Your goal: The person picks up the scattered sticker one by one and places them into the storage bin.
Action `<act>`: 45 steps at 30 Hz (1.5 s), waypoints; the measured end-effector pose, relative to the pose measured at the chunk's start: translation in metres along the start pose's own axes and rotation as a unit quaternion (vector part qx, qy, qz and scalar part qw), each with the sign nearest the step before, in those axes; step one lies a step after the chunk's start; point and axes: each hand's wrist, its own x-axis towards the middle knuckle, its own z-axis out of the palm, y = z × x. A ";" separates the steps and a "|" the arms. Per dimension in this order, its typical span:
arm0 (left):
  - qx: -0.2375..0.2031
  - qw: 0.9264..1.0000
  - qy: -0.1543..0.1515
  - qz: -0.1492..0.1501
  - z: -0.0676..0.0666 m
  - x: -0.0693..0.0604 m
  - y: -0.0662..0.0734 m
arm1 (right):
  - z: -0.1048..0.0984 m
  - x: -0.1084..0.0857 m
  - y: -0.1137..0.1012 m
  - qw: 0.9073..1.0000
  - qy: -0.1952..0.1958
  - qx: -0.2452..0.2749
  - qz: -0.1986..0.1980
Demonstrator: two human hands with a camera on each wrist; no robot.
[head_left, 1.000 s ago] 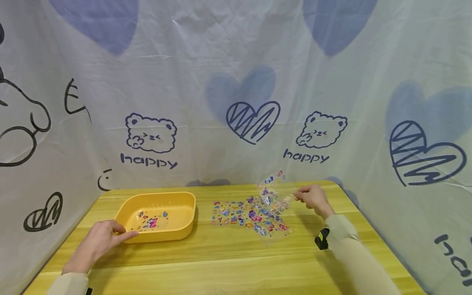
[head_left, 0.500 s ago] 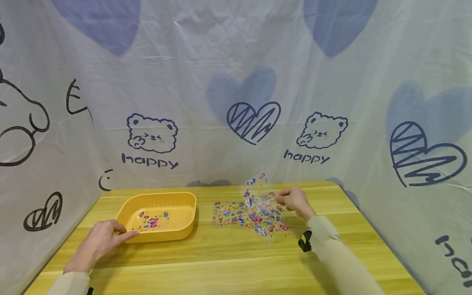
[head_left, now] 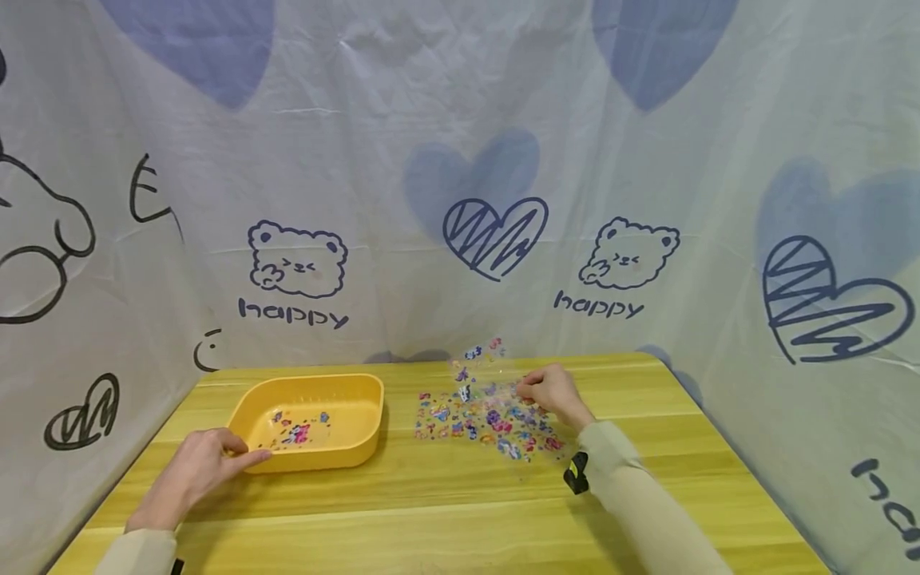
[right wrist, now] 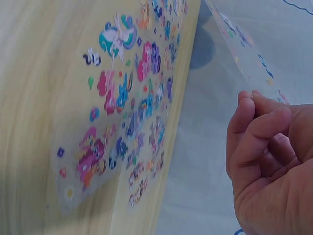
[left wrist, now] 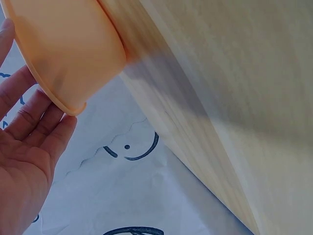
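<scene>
My right hand point(head_left: 557, 393) pinches the edge of a clear sticker sheet point(head_left: 470, 374), which it holds above other sticker sheets point(head_left: 503, 427) lying on the table. In the right wrist view, the held sheet point(right wrist: 244, 46) slants up and away from the thumb and fingertips of that hand point(right wrist: 274, 156). With thumb over the rim and fingers outside, my left hand point(head_left: 190, 471) grips the front left of a yellow tray point(head_left: 323, 459). Colourful stickers point(head_left: 296, 433) lie inside the tray. The left wrist view shows the fingers of this hand point(left wrist: 29, 142) against the tray's rim point(left wrist: 41, 81).
The yellow wooden table point(head_left: 402, 519) carries the tray on the left and the sheets near the middle back. A white cloth point(head_left: 402, 303) with hearts and bear drawings hangs behind the table and along both sides.
My right hand has moved left with the pinched sheet, which now hangs more over the left part of the sheets on the table. The left hand and tray look unmoved.
</scene>
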 end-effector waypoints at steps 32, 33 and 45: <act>-0.007 1.000 0.027 0.007 -0.001 -0.002 0.001 | 0.078 -0.013 -0.080 0.993 -0.041 0.100 -0.049; -0.006 0.999 0.034 0.012 -0.001 -0.002 0.001 | 0.082 -0.014 -0.082 0.993 -0.043 0.102 -0.050; -0.007 0.998 0.051 0.028 0.003 -0.002 0.000 | 0.123 -0.020 -0.105 0.991 -0.055 0.111 -0.052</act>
